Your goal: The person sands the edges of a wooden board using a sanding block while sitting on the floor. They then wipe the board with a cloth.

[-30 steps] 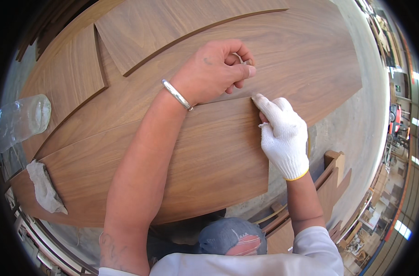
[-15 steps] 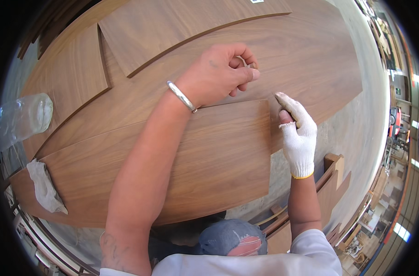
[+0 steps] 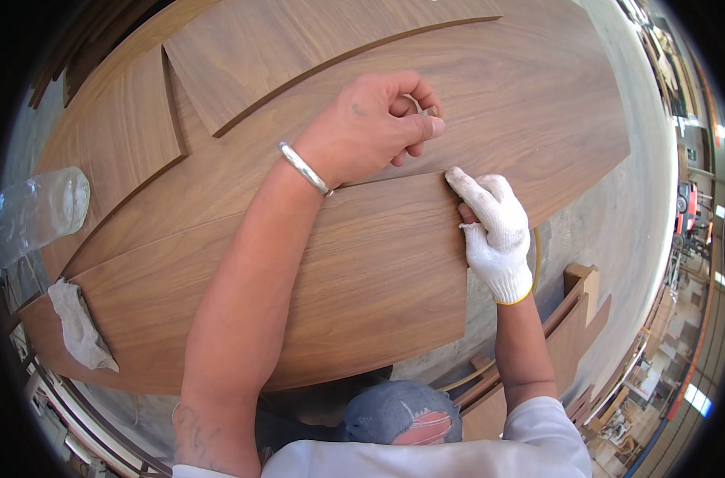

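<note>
A brown wood-grain panel (image 3: 370, 279) lies in front of me over a larger wood-grain board (image 3: 537, 119). My left hand (image 3: 386, 119), bare and with a silver bangle (image 3: 305, 169) at the wrist, is above the panel's far edge. Its thumb and fingers pinch a small item that I cannot make out. My right hand (image 3: 494, 227) wears a white knit glove with the thumb tip bare. It grips the panel's far right corner, the index finger along the top and the thumb at the side edge.
Two more wood-grain panels (image 3: 298, 56) (image 3: 115, 135) lie at the far left. A clear plastic jar (image 3: 44, 211) and a crumpled whitish cloth (image 3: 82, 327) are at the left. Brown wood pieces (image 3: 569, 319) stand low on the right, beside a yellowish hose (image 3: 537, 255).
My right hand has moved left and slightly down onto the panel's corner, from a spot just beside it. My left hand has shifted slightly left, still pinching.
</note>
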Available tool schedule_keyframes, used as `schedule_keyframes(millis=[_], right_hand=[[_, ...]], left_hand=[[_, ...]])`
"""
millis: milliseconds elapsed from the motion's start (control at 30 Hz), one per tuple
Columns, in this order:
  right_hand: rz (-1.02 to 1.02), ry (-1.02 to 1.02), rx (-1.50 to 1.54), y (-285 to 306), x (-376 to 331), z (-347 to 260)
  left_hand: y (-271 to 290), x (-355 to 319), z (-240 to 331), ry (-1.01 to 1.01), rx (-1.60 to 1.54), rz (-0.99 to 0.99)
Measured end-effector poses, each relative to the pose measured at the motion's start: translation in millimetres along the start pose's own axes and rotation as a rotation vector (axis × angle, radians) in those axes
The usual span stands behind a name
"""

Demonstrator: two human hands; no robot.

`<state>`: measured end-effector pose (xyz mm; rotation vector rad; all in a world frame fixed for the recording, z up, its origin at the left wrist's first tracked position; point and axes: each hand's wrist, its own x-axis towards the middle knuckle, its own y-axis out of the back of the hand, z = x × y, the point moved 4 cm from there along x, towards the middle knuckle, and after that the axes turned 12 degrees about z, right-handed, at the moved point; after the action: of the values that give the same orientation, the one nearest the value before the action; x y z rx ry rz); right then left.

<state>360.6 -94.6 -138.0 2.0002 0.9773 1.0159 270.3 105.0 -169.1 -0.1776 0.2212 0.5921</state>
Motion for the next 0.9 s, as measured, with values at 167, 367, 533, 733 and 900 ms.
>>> schedule_keyframes(millis=[167,367,533,733,900], right_hand=[[-0.032,0.017,0.013,-0.4,2.3,1.7],[-0.06,0.008,0.067,1.6,3.0,4.9],[-0.085,0.04,0.06,1.4,2.9,7.7],[-0.097,0.044,0.046,2.4,2.1,7.7],[-0.121,0.066,0.028,2.8,2.6,7.6]], left_hand=[[0.3,0.9,-1.6,0.003,0.012,-0.001],[-0.1,0.9,-2.6,-0.003,0.021,0.01],[0.5,-0.4,-2.0,-0.001,0.012,0.024],[0.5,-0.6,-0.3,-0.022,0.027,0.021],[1.4,-0.6,-1.8,-0.025,0.025,0.026]])
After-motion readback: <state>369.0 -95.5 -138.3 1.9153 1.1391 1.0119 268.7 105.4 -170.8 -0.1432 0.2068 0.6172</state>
